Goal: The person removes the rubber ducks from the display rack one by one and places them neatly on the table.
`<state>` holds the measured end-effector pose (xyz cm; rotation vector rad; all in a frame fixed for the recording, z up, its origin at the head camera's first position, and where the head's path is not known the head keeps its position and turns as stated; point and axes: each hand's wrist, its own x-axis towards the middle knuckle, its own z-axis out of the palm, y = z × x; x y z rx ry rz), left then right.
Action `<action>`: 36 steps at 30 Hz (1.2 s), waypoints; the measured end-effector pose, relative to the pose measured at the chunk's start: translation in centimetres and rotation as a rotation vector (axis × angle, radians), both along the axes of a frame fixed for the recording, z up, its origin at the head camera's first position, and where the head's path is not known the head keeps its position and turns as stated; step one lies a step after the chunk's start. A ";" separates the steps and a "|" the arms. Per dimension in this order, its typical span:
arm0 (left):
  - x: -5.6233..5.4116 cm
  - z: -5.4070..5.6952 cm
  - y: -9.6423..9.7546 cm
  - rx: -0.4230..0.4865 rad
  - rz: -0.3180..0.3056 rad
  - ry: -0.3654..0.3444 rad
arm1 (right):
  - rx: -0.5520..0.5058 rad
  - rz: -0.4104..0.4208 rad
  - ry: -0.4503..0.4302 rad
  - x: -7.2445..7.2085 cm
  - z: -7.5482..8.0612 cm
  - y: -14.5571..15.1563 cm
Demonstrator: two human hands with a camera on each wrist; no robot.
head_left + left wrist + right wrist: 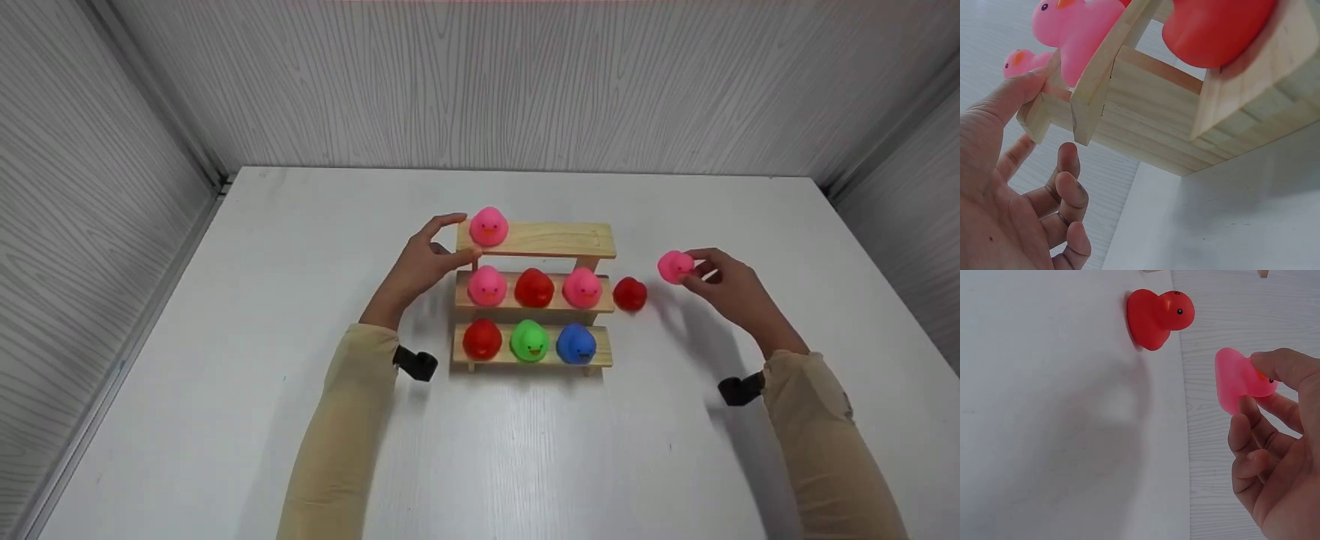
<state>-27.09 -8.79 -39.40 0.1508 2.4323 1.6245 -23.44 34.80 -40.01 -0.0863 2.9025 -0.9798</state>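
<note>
My right hand [727,289] pinches a pink rubber duck [676,267] between thumb and fingers, raised over the table to the right of the rack. With thumb and index finger, my left hand [424,262] grips the left end of the top step of a three-step wooden rack [562,238]; its other fingers hang free in the left wrist view. One pink duck [488,227] sits at that step's left end. On the middle step stand a pink, a red [534,288] and a pink duck. The bottom step bears a red, a green [529,340] and a blue duck [576,344].
A red duck [630,295] is on the white table [300,450] just right of the middle step, also visible in the right wrist view. Pale wood-grain panels [480,90] wall the table at the back and both sides.
</note>
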 end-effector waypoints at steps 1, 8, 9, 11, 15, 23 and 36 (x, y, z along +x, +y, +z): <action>0.0 0.0 0.0 -0.004 0.001 -0.002 | 0.002 0.001 -0.003 0.0 -0.1 0.1; 0.0 0.0 0.0 -0.009 0.003 -0.009 | 0.018 0.008 -0.029 0.0 -0.9 0.4; 0.0 0.0 0.0 -0.008 0.002 -0.009 | 0.020 0.013 -0.038 0.1 -1.0 0.4; -0.1 -0.1 0.0 -0.006 0.003 -0.007 | 0.023 0.022 -0.049 0.1 -1.2 0.5; -0.1 -0.2 0.0 0.002 0.001 0.002 | 0.030 0.041 -0.071 0.3 -1.6 0.7; -0.1 -0.2 -0.1 0.016 -0.005 0.025 | 0.048 0.046 -0.102 0.4 -2.4 1.1; -0.1 -0.1 0.0 0.020 0.003 0.014 | 0.069 0.050 -0.152 0.3 -2.9 0.7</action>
